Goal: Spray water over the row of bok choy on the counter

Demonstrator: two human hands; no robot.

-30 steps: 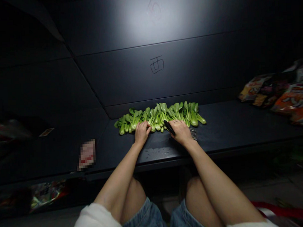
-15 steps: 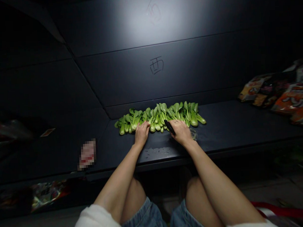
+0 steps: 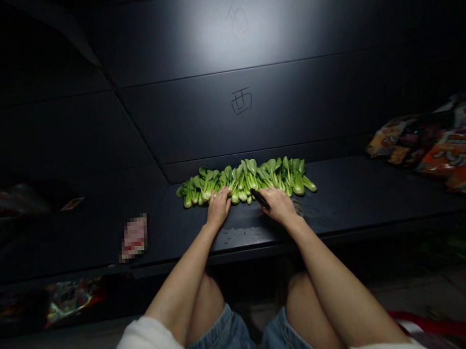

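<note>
A row of green bok choy (image 3: 245, 180) lies along the back of a dark shelf (image 3: 356, 195). My left hand (image 3: 218, 208) rests on the stems near the middle of the row, fingers curled over them. My right hand (image 3: 280, 206) is closed around a black handle (image 3: 260, 199) that points toward the stems; a pale blade-like part shows beside the wrist at the right.
Colourful snack bags (image 3: 434, 147) are piled at the right end of the shelf. A small blurred packet (image 3: 134, 238) and a card (image 3: 71, 203) lie on the left shelf. More packets (image 3: 74, 297) sit low at the left. A dark panelled wall with a chalked character stands behind.
My right hand has shifted slightly, and the black handle now lies flatter and a little further left. My left hand stays on the stems.
</note>
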